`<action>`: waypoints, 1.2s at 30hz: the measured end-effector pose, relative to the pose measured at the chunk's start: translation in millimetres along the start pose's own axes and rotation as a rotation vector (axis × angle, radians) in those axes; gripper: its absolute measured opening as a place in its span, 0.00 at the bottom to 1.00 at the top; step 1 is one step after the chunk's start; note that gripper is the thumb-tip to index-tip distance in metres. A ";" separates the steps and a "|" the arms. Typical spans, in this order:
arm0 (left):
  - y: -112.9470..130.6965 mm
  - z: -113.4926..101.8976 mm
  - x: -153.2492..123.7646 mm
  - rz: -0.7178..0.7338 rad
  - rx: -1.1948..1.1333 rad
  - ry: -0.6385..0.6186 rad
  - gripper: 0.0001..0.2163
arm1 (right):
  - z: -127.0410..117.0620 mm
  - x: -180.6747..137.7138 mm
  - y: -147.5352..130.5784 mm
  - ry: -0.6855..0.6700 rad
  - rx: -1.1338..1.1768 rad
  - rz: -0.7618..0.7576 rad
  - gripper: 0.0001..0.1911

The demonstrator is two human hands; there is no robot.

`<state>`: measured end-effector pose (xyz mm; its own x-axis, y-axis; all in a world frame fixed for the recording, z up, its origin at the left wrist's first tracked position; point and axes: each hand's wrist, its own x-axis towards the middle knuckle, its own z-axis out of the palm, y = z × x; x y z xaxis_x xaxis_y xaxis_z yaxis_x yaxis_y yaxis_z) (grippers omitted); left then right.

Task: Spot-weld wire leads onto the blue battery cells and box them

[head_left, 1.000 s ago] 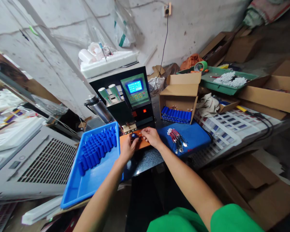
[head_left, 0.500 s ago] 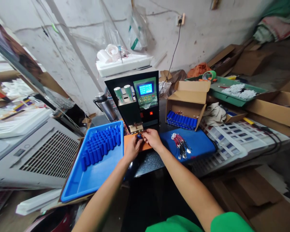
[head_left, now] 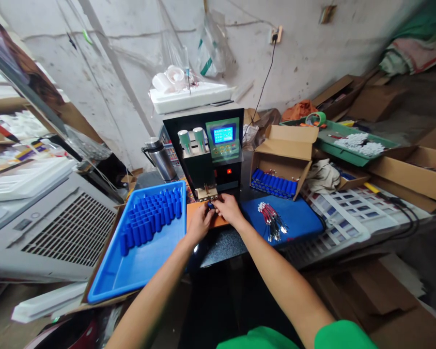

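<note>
Both my hands meet on an orange pad [head_left: 218, 222] in front of a black spot-welding machine [head_left: 207, 150] with a lit blue screen. My left hand [head_left: 198, 224] and my right hand [head_left: 228, 209] are closed together around a small blue cell [head_left: 210, 205], held just under the machine's welding tips [head_left: 207, 191]. A blue tray [head_left: 141, 252] with several blue cells standing in rows lies to the left. On a blue mat [head_left: 301, 218] to the right lies a bundle of red and white wires [head_left: 272, 220].
An open cardboard box [head_left: 281, 150] of blue cells stands behind the mat. A steel flask [head_left: 160, 157] stands left of the machine. A green tray [head_left: 352, 140] with white parts and cardboard boxes crowd the right. A grey vented unit [head_left: 47, 232] lies at left.
My hands and the cell have moved forward from the pad's middle to right under the welding tips. The view has shifted slightly.
</note>
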<state>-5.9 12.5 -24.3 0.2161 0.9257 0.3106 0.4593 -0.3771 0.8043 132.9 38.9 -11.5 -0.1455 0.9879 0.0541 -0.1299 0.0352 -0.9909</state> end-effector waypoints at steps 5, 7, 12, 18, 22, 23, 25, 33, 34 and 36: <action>0.1 0.2 -0.2 0.013 0.023 0.012 0.11 | 0.1 -1.0 -1.8 0.010 0.052 0.011 0.13; 0.0 0.3 0.0 0.017 0.025 0.014 0.11 | -0.6 -1.4 -3.2 0.011 0.051 0.019 0.13; -1.4 0.4 0.6 0.005 0.027 0.006 0.11 | -1.6 -2.4 -6.0 -0.008 0.074 0.035 0.14; -0.7 0.9 0.9 -0.019 0.009 0.008 0.12 | 0.0 -2.4 -4.2 0.001 0.112 0.047 0.15; 0.2 0.9 0.9 -0.011 0.004 0.012 0.13 | 0.3 -2.1 -2.3 0.002 0.118 0.047 0.14; 0.3 0.8 0.9 -0.011 0.005 0.010 0.13 | 0.3 -2.1 -1.9 0.004 0.118 0.044 0.14; 0.5 0.6 1.0 -0.011 0.003 0.007 0.14 | 0.4 -2.1 -1.0 0.012 0.108 0.037 0.14; 1.3 0.7 0.3 -0.017 0.018 0.007 0.15 | 0.0 -3.6 1.0 0.027 0.065 0.020 0.14; 1.6 0.7 0.0 -0.019 0.025 0.011 0.14 | -0.3 -3.9 1.4 0.025 0.063 0.015 0.15; 2.8 0.6 -0.4 -0.024 0.041 0.019 0.12 | -1.1 -4.3 2.3 0.020 0.042 0.009 0.16</action>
<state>-4.2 11.0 -22.5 0.1886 0.9347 0.3012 0.4990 -0.3554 0.7903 134.3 34.9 -14.1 -0.1270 0.9910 0.0425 -0.1698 0.0205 -0.9853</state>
